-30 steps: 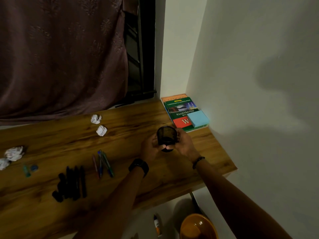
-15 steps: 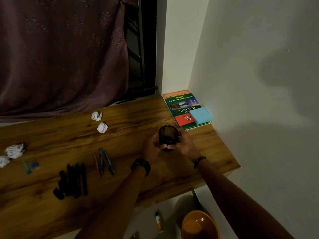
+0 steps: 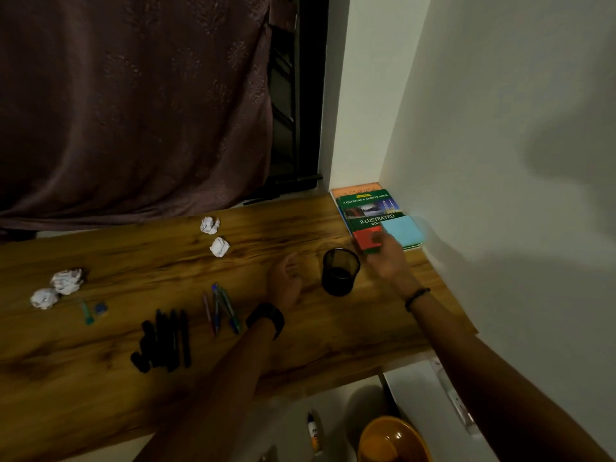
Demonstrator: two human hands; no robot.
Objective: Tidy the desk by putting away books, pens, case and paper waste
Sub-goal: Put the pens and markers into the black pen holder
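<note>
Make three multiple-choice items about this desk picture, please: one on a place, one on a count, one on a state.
1. Where does the black mesh pen cup stand?
A. on the books
B. on the desk, between the two hands
C. on the floor

2. How many crumpled paper balls lie on the desk?
A. two
B. four
C. six

3. What is the state of the left hand?
A. open, holding nothing
B. closed on a pen
C. gripping the cup

Answers: 1 B, the cup stands upright on the wood with the left hand on one side and the right hand on the other. 2 B, two balls lie near the curtain and two at the left end. 3 A, the fingers are spread and empty.
</note>
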